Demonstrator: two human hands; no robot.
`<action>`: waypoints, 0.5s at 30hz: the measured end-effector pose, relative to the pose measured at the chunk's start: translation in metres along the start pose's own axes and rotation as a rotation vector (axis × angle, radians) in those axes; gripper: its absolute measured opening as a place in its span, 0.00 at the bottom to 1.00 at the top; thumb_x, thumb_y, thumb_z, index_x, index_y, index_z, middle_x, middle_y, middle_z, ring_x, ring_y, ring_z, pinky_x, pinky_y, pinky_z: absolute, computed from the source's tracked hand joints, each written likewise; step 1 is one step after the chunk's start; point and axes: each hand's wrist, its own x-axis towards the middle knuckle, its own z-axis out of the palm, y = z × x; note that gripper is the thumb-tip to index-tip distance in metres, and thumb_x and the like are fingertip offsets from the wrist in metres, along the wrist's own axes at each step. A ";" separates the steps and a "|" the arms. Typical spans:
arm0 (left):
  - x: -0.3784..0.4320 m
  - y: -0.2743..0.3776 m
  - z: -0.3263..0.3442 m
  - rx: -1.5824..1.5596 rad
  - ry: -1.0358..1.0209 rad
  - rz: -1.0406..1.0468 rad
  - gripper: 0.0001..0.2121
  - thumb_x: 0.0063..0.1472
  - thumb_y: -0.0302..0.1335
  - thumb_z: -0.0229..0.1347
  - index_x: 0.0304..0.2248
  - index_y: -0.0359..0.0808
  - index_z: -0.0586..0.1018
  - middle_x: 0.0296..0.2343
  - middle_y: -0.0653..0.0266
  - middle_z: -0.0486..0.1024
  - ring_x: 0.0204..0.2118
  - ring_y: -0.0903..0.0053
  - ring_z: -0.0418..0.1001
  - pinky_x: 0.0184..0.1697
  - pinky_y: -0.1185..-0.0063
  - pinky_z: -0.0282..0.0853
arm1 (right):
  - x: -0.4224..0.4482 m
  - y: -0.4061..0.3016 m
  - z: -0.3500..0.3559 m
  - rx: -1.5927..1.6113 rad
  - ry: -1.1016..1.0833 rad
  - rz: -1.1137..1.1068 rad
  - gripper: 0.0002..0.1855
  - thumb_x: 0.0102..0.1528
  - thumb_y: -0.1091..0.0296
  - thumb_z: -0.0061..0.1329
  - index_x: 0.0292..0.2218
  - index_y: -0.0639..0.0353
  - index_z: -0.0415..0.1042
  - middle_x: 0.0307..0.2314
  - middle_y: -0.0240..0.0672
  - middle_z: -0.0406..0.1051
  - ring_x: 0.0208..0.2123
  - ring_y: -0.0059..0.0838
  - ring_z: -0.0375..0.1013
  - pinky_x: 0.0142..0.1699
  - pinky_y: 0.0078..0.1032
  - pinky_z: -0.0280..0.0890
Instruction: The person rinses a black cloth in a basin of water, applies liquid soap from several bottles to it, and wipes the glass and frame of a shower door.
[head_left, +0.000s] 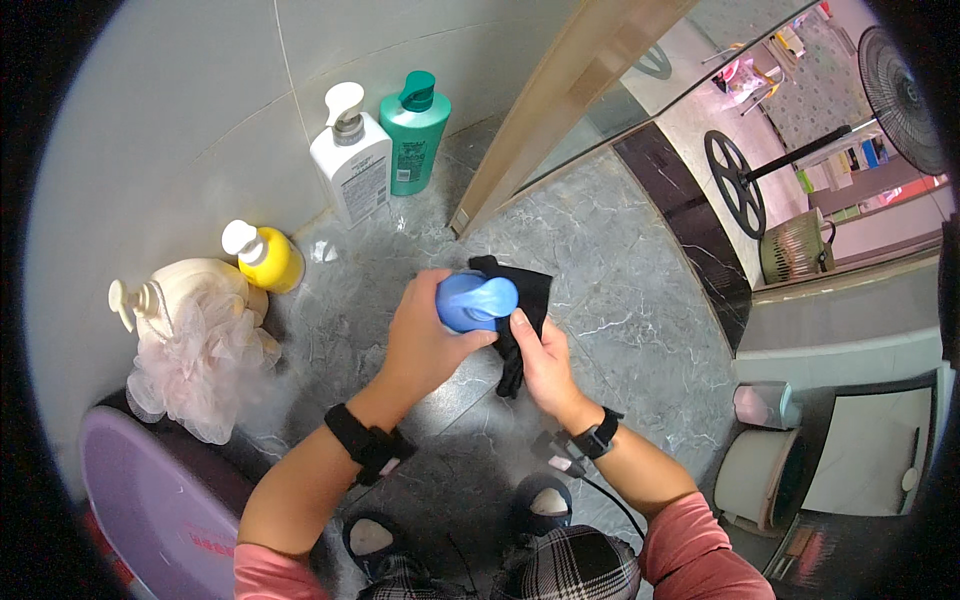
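Note:
My left hand (424, 341) is wrapped around a blue pump bottle (472, 300), seen from above with its pump head pointing right. A black cloth (529, 292) lies against the bottle's right side and hangs below it. My right hand (546, 360) grips this cloth, thumb on top near the pump head. Most of the bottle's body is hidden beneath its top and behind my fingers.
Along the wall on the grey tiled floor stand a white pump bottle (360, 169), a green pump bottle (416, 142), a yellow pump bottle (277, 259) and a cream pump bottle (199, 281) with a mesh bath puff (202, 360). A purple basin (142, 480) leans lower left. A door edge (555, 127) juts in above.

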 end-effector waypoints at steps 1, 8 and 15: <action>0.005 0.002 -0.004 -0.001 -0.002 -0.005 0.36 0.37 0.31 0.68 0.46 0.32 0.64 0.37 0.58 0.69 0.38 0.73 0.70 0.40 0.78 0.68 | 0.003 0.003 -0.004 0.000 0.001 0.005 0.13 0.59 0.65 0.41 0.37 0.67 0.69 0.33 0.28 0.66 0.36 0.18 0.63 0.42 0.18 0.58; 0.042 -0.009 -0.029 -0.185 -0.482 -0.094 0.37 0.37 0.28 0.68 0.49 0.36 0.65 0.46 0.58 0.65 0.48 0.72 0.65 0.49 0.72 0.63 | 0.048 0.005 -0.015 -0.100 0.035 0.493 0.17 0.57 0.57 0.42 0.34 0.65 0.71 0.28 0.31 0.70 0.29 0.19 0.66 0.36 0.20 0.62; 0.003 -0.002 0.012 -0.051 -0.136 0.041 0.50 0.34 0.33 0.66 0.55 0.26 0.50 0.49 0.39 0.56 0.54 0.54 0.56 0.55 0.69 0.54 | 0.021 -0.013 -0.040 -0.017 -0.091 0.111 0.16 0.60 0.61 0.39 0.39 0.65 0.70 0.33 0.28 0.69 0.35 0.15 0.65 0.41 0.17 0.60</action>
